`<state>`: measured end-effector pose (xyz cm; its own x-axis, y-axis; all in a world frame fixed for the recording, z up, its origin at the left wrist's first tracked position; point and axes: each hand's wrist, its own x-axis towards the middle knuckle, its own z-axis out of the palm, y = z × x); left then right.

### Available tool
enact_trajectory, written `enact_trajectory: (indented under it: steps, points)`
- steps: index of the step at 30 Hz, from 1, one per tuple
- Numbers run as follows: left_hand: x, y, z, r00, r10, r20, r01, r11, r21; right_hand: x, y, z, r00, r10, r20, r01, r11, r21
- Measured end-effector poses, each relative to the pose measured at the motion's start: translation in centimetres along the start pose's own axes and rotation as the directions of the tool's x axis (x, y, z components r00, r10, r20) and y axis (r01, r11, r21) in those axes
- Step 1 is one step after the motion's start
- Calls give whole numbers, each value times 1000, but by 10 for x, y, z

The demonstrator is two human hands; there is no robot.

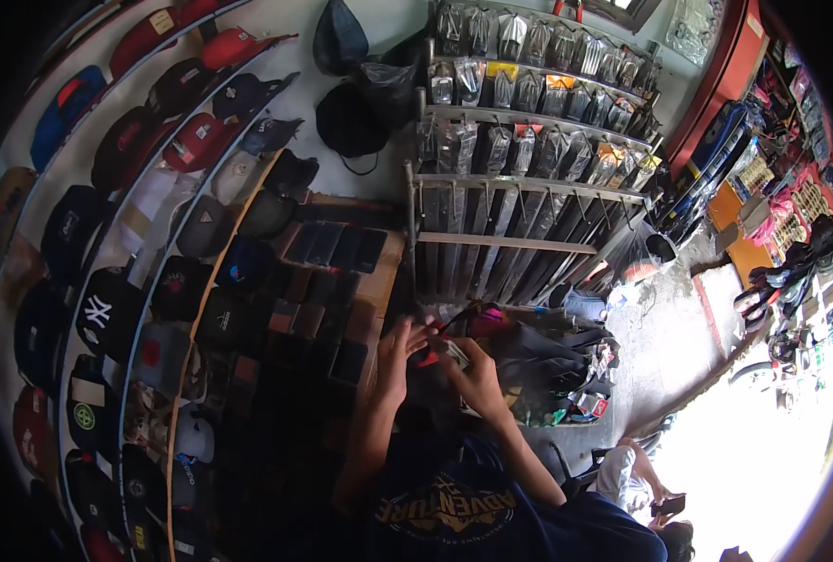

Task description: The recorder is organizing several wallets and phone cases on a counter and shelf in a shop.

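Note:
My left hand (397, 355) is raised before my chest, its fingers bent beside a small red item (427, 359); whether they grip it cannot be made out. My right hand (474, 376) pinches a small flat item with pale edges (453, 351), its exact kind unclear. Both hands are close together, fingertips nearly meeting. Behind them lies a pile of dark goods (550, 358), with a pink item (488, 321) at its near left. Left of my hands, rows of dark and brown wallets (336, 246) lie on a display.
Shelves of caps (202, 225) fill the left side. A metal rack (529, 179) holds belts and bagged goods ahead. More merchandise (789, 211) hangs at the right. Another person (620, 471) sits at the lower right, holding a dark phone-like object (669, 506).

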<state>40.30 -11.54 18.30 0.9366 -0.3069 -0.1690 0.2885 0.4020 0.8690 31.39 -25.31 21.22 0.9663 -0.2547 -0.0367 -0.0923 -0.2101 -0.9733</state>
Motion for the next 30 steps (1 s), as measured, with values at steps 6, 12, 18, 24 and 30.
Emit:
enact_trajectory:
  steps: [6, 12, 18, 24, 30]
  points:
    - [-12, -17, -6, 989, -105, 105, 108, 994, -19, 10, 16, 16, 997, 75, 5, -71, 920, 386]
    - [-13, -1, -3, 988, 127, -89, -132, 990, -49, 7, 42, 24, 988, 21, 151, -69, 945, 321]
    - [-1, 40, 1, 947, 322, -7, -322, 947, 9, 10, 71, 27, 913, -2, 408, -21, 998, 53]
    - [-15, 45, 5, 946, 293, 138, -303, 951, 55, 7, 70, 17, 949, -13, 315, -43, 985, 169]
    - [-37, 14, 8, 943, 96, 319, -142, 982, 124, 23, 43, -3, 922, 283, 266, -360, 880, 311]
